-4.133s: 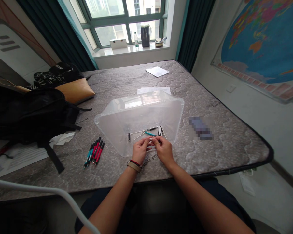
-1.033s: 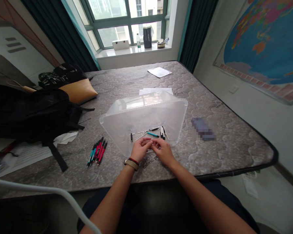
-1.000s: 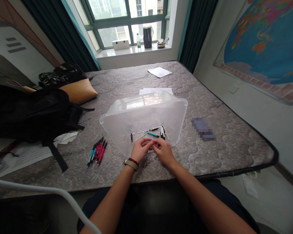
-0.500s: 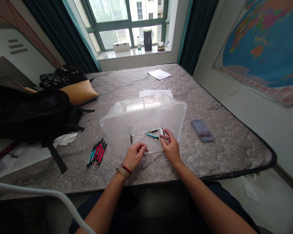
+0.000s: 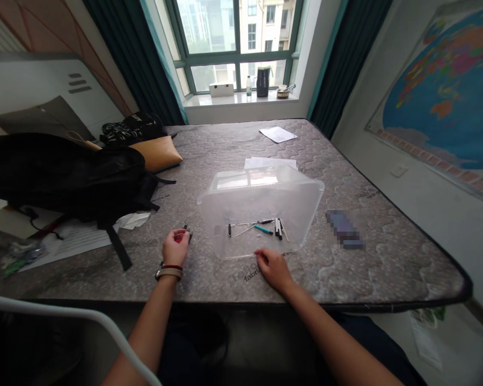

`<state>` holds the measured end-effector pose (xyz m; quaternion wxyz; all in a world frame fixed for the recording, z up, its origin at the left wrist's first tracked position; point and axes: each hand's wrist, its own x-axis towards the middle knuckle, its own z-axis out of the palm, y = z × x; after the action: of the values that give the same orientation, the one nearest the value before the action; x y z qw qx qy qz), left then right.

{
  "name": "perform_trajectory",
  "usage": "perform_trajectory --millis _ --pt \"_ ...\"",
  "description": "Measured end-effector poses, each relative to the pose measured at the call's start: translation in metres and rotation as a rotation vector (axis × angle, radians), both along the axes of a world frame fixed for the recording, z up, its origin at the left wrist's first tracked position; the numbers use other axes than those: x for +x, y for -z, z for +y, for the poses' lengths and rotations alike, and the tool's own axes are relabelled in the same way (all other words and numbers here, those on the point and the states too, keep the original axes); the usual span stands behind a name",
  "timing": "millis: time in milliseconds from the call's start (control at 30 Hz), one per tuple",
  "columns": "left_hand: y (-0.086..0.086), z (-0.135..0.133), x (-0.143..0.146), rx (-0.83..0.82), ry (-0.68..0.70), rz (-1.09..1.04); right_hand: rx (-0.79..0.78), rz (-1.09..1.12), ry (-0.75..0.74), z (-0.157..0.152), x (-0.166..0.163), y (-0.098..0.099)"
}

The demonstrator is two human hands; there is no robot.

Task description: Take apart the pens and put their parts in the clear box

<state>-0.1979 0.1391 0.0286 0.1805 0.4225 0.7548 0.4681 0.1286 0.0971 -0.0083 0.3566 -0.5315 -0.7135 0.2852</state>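
Observation:
My left hand (image 5: 176, 249) is closed around a bunch of pens (image 5: 185, 234), left of a clear plastic box; the fingers hide most of the bunch. The box (image 5: 261, 203) lies on its side with its open mouth toward me. My right hand (image 5: 276, 271) is at its front lower rim, fingers curled and fingertips on the edge. Inside the box lie a teal pen (image 5: 263, 229), a black pen (image 5: 265, 221), a short black piece (image 5: 229, 230), thin pale sticks (image 5: 244, 230) and white and black marker-like pieces (image 5: 278, 229).
A quilted mattress (image 5: 225, 284) bears everything. A black backpack (image 5: 64, 166) and a tan pouch (image 5: 156, 153) sit at left. A blurred-out phone-like object (image 5: 345, 229) lies right of the box, papers (image 5: 277, 134) behind it. A white curved tube (image 5: 84, 316) crosses the lower left.
My left hand has moved left from the box mouth to the pens and closed on them. My right hand has left the marker-like pieces inside and come back to the front rim. The view has shifted.

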Motion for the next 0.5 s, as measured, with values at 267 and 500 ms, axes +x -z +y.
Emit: perform_trajectory --millis 267,500 --pt "0.01 -0.006 0.018 -0.38 0.173 0.571 0.088 -0.144 0.069 -0.007 -0.006 0.008" --pt "0.01 -0.007 0.026 -0.5 0.063 0.504 0.094 -0.253 0.093 -0.01 -0.01 0.004"
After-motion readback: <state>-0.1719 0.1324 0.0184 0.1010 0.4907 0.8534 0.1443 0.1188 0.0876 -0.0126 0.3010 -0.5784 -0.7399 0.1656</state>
